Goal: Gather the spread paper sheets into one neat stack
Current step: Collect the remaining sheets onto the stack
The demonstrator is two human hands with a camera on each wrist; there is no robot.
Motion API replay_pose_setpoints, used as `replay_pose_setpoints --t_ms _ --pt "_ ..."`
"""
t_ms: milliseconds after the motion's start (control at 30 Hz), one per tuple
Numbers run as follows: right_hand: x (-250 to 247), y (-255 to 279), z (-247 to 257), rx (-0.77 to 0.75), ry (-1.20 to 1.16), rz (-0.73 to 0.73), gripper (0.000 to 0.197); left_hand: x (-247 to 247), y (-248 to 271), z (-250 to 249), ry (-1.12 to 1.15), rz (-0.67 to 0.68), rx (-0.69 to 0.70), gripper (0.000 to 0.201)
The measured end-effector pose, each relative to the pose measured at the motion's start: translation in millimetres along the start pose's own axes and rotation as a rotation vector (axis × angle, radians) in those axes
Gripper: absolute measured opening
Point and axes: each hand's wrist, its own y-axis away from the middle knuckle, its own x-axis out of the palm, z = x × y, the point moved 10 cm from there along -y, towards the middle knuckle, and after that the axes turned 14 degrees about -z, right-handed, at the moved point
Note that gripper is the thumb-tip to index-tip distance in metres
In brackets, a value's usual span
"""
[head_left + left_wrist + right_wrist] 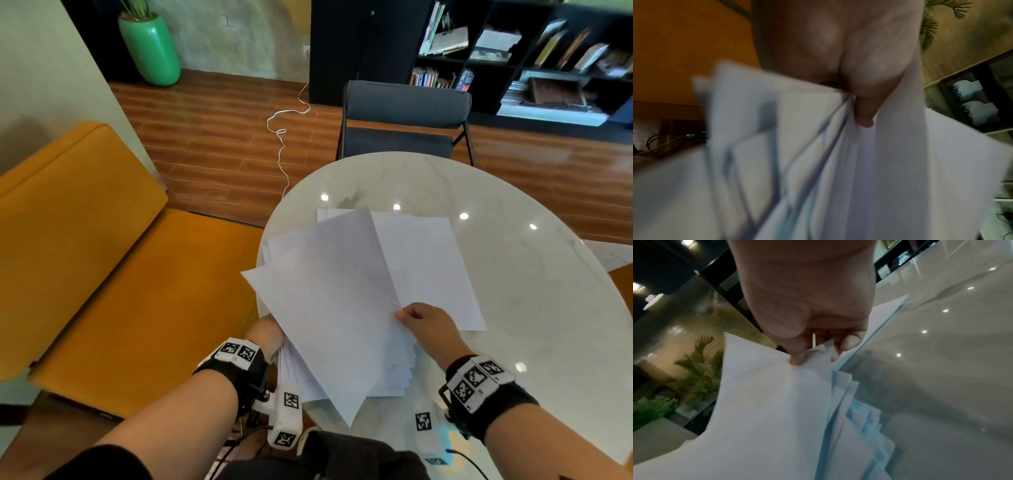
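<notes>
Both hands held the sheets (329, 308) at lower centre over the tabletop (513, 274): right hand (428, 325) pinching a top sheet's edge, left hand (265, 334) seemingly gripping the bundle, probably to square it.

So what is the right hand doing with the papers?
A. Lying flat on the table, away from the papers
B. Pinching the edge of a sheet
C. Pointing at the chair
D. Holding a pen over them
B: the right wrist view shows the right hand with its thumb and fingers pinched on the edge of the top paper sheet, and the head view shows it at the sheets' right edge.
</notes>
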Motion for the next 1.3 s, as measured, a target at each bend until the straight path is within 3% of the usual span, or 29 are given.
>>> replay_pose_setpoints --t_ms 100,233,367,433,533,633,733,833,966,1133,1300 --pt "-8 -4 -8 0.015 0.151 -0.108 0.023 6 -4 10 0.084 0.042 -0.074 0.043" --pt "-18 -7 -17 0.055 0.159 -0.201 0.02 17 -2 10 0.261 0.115 -0.155 0.042" --pt "-14 -6 -17 0.04 0.18 -0.167 0.018 19 6 8 0.43 0.168 -0.245 0.041" --pt "-5 -1 -12 0.005 0.194 -0.103 0.018 19 0 13 0.472 0.151 -0.28 0.049" --pt "10 7 0 -0.097 0.282 -0.01 0.03 21 -3 10 0.423 0.16 -0.199 0.05" --pt "-7 -3 12 -0.226 0.36 -0.183 0.035 22 -6 9 0.396 0.117 -0.138 0.046" --pt "-42 -28 -14 -0.056 0.398 -0.352 0.046 23 -9 11 0.402 0.102 -0.143 0.04" --pt "-64 -49 -55 0.217 0.361 -0.346 0.077 22 -9 10 0.386 0.097 -0.151 0.043" --pt "-74 -69 -69 0.311 0.386 -0.326 0.097 22 -12 13 0.36 0.088 -0.146 0.046" --pt "-62 -80 -59 0.396 0.239 -0.286 0.091 24 -12 12 0.358 0.102 -0.136 0.042" --pt "-55 -72 -57 0.449 0.478 -0.239 0.08 23 -13 13 0.385 0.083 -0.148 0.037"
